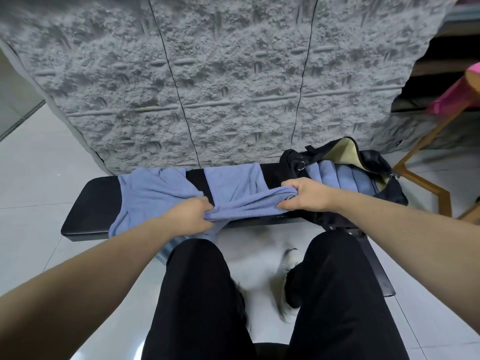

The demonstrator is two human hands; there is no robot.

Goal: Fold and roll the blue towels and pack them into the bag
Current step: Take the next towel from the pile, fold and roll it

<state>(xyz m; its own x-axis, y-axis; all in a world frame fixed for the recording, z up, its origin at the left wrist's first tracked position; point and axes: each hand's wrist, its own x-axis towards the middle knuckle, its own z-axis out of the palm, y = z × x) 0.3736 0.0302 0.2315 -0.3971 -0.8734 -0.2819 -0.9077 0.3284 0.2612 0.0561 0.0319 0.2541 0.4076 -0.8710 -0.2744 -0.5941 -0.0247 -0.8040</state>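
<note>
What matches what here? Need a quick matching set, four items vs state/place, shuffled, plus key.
Column 1:
1. left hand
2. rolled towels
3. loose towel
4. bag

Column 2:
A. unzipped, at the right end of the bench
B. packed side by side inside the bag
C. draped over the bench, left of both hands
D. grips one end of the stretched towel

Pairs: 1-D, 2-B, 3-C, 4-A. The right hand grips the stretched towel's other end.
</note>
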